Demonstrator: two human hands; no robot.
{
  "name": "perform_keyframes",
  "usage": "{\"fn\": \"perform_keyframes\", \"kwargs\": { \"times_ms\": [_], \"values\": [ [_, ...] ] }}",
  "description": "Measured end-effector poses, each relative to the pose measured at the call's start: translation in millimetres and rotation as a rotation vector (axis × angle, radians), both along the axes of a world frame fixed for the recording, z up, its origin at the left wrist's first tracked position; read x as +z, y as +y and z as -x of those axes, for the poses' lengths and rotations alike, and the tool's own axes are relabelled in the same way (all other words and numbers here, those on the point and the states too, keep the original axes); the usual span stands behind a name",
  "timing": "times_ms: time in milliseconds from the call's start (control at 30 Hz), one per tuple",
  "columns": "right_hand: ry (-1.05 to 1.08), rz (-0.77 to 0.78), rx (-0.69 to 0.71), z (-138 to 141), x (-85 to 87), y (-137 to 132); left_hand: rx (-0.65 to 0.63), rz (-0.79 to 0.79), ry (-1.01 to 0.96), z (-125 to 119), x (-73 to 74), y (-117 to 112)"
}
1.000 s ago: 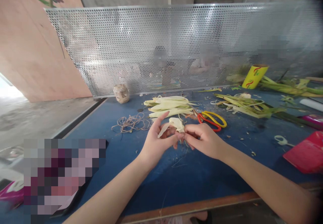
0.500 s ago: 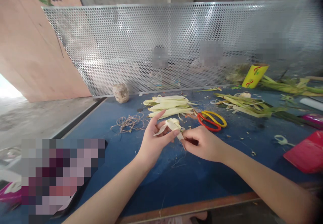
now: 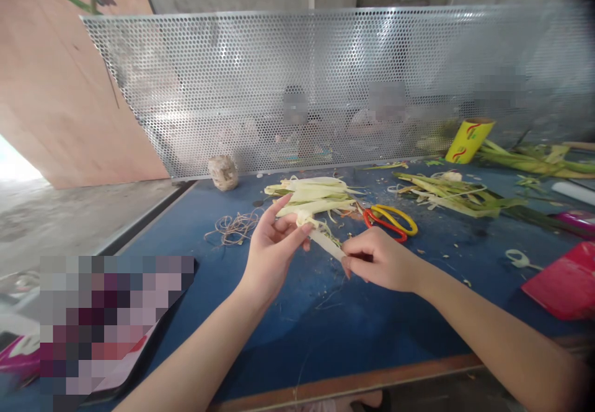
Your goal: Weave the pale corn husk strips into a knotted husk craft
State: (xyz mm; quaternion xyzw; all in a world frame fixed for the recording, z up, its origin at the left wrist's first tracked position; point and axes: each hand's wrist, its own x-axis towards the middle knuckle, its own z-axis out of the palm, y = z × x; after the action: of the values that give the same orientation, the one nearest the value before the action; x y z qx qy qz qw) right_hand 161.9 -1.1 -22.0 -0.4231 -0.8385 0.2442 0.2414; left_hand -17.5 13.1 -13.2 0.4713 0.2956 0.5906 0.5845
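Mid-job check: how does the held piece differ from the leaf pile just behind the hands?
The held piece spans from left hand to right hand; the leaf pile lies on the blue table. The held piece shows a narrow strip with a bunched end; the leaf pile, several broader leaves lying lengthwise. Both look pale.

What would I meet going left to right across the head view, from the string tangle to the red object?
String tangle, left hand, pale strip, right hand, green leaf pile, red object.
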Motion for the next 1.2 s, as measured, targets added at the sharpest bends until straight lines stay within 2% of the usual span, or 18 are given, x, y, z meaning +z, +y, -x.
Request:
{"fn": "perform_keyframes", "kwargs": {
  "times_ms": [133,233,300,333,400,500,667,967,1100,1200],
  "values": [
    [-0.043,-0.020,0.048,-4,2.6,2,0.000,-0.032,0.055,-1,0.6,-2],
    [0.035,-0.145,-0.073,-6,0.5,5,-0.049,-0.056,0.130,-3,-1.5,-5],
    [0.186,-0.238,-0.171,-6,-0.8,6,-0.078,-0.057,0.169,-5,-2.8,-7],
    [0.274,-0.248,-0.177,-5,-1.3,7,-0.090,-0.056,0.184,-5,-3.4,-8],
    [0.421,-0.175,-0.096,-3,-2.0,7,-0.101,-0.053,0.220,-5,-4.2,-8],
    [0.518,0.024,0.035,-1,-3.9,7,-0.115,-0.057,0.290,-5,-5.5,-7],
    [0.533,0.224,0.080,2,-7.7,7,-0.128,-0.072,0.402,-6,-7.8,-8],
    [0.383,0.205,0.052,1,-3.6,8,-0.130,-0.054,0.423,-6,-8.7,-9],
    [0.362,0.163,-0.042,-2,-5.5,14,-0.150,-0.034,0.430,-7,-10.4,-9],
    [0.405,0.195,-0.106,-1,-7.7,16,-0.179,-0.011,0.408,-8,-11.7,-10]
  ]
}}
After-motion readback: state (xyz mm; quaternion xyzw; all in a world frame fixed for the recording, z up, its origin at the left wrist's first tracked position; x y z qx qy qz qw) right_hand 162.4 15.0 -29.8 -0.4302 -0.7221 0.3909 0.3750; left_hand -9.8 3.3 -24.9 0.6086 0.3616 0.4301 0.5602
